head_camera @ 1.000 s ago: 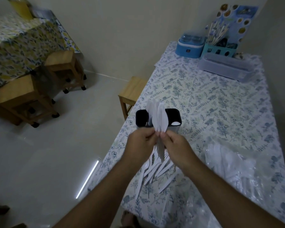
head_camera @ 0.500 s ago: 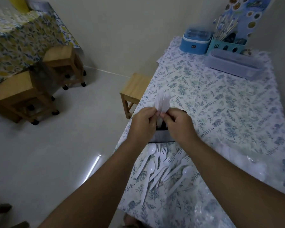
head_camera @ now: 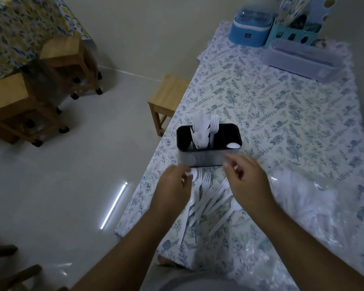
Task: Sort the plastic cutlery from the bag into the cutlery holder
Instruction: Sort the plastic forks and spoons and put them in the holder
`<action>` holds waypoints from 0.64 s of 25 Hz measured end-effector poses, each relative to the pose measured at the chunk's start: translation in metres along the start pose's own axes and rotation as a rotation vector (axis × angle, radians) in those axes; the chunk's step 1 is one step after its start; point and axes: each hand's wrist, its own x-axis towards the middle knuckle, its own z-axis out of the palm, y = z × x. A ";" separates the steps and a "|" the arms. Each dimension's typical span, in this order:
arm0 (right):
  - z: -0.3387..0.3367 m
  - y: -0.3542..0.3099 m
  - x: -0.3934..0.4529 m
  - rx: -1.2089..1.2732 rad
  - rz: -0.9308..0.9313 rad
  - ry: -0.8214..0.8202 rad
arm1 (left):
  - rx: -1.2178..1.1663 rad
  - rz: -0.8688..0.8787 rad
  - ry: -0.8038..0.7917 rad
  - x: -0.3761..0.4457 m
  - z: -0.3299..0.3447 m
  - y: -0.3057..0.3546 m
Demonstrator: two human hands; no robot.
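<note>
White plastic knives (head_camera: 201, 131) stand grouped in the cutlery holder (head_camera: 208, 151); left hand (head_camera: 172, 191) and right hand (head_camera: 247, 181), both loosely open and empty, hover above the loose cutlery (head_camera: 210, 196), apparently to pick.

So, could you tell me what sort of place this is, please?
Probably a home dining or kitchen area: a table with a floral tablecloth, a wooden stool beside it on a tiled floor, and a teal utensil rack by the wall.

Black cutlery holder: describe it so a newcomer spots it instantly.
On the floral-clothed table, near its left edge just beyond both hands, stands the black oblong plastic cutlery holder. Unlike the blue containers at the far end, it is dark, with white plastic cutlery standing upright inside.
</note>
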 end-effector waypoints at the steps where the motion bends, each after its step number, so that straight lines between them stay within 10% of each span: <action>1: 0.003 0.013 -0.014 0.020 0.097 -0.047 | 0.057 -0.059 -0.126 -0.010 0.013 -0.006; 8: 0.019 0.071 -0.078 0.097 0.456 -0.331 | 0.355 -0.153 -0.350 -0.027 0.066 -0.019; 16: 0.021 0.052 -0.075 0.412 0.682 -0.381 | 0.176 -0.110 -0.289 -0.048 0.068 -0.004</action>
